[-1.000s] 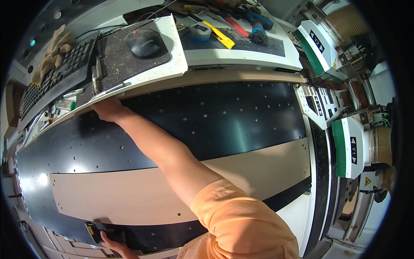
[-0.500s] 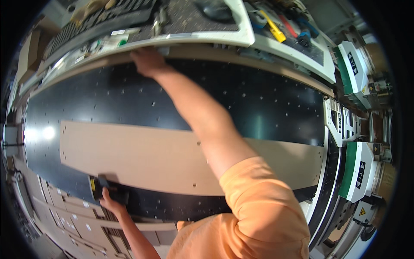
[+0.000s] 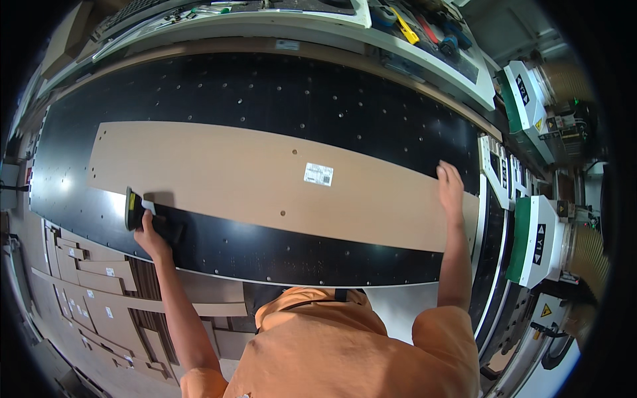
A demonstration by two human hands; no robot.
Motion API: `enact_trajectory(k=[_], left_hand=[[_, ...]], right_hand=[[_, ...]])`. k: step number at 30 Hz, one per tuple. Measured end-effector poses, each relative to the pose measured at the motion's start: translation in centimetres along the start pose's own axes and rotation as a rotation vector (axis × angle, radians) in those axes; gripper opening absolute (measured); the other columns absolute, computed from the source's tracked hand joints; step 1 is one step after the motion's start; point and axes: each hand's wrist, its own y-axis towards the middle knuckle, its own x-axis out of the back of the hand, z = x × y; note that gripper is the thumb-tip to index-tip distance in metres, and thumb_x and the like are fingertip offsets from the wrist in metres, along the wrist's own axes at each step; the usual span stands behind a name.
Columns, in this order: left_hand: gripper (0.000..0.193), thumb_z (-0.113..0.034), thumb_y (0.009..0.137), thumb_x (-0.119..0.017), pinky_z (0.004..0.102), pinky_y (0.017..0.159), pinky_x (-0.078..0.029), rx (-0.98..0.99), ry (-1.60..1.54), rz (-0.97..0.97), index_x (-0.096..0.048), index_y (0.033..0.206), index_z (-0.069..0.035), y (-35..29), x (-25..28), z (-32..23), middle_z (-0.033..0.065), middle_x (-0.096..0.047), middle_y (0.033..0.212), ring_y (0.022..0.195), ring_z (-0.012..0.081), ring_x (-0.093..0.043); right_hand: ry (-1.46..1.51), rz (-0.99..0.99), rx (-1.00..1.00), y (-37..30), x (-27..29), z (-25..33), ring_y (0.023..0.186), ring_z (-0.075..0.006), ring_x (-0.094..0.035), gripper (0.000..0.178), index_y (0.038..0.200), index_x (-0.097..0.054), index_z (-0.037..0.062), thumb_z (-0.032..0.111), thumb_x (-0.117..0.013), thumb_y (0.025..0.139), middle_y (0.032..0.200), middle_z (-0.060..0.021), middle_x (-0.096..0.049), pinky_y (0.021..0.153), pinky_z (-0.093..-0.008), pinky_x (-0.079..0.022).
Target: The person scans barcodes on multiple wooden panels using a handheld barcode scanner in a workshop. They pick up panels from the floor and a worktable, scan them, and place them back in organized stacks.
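Observation:
A long, thin light-brown panel (image 3: 219,159) lies across the black, dotted work table (image 3: 279,93). It has small round holes and a white printed label (image 3: 318,174) near its middle. My left hand (image 3: 152,240) is closed round a black handheld scanner (image 3: 135,209) with a yellow patch, just off the panel's near left edge. Part of the scanner's grip is hidden by the hand. At the panel's right end, my right hand (image 3: 451,184) rests by the far edge, fingers stretched out and holding nothing.
Beyond the table runs a white-edged shelf (image 3: 265,25) bearing tools, among them a yellow cutter (image 3: 406,28). White-and-green machine heads (image 3: 527,242) stand at the right. Stacked brown boards (image 3: 113,285) lie below the near left edge.
My right hand has come back from under the far shelf to the panel's right end. The label, hidden behind my arm before, now shows. My left hand keeps the scanner.

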Motion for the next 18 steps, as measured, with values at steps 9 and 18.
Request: enact_trajectory(k=[9, 18], left_hand=[[0.036, -0.033, 0.090, -0.066, 0.0306, 0.075, -0.052, 0.155, -0.089, 0.259, -0.068, 0.092, 0.004, -8.5, 0.7, -2.1, 0.0108, -0.071, 0.083, 0.076, 0.0177, -0.064], [0.028, -0.032, 0.086, -0.067, 0.0234, 0.037, -0.029, 0.354, 0.037, 0.720, -0.067, 0.086, -0.003, -24.0, 7.6, -2.8, -0.0024, -0.057, 0.062, 0.043, 0.0068, -0.047]], right_hand=[[-0.161, -0.175, 0.079, -16.1, 2.0, -4.2, 0.120, -0.0353, -0.053, 0.033, 0.122, -0.064, 0.0011, 0.023, -0.061, 0.097, 0.125, -0.0158, -0.061, 0.106, -0.0434, -0.040], [0.029, -0.128, -0.841, -39.7, 8.0, -12.3, 0.123, -0.0331, -0.054, 0.066, 0.128, -0.058, -0.0074, 0.051, -0.056, 0.097, 0.130, -0.0225, -0.059, 0.106, -0.0449, -0.041]])
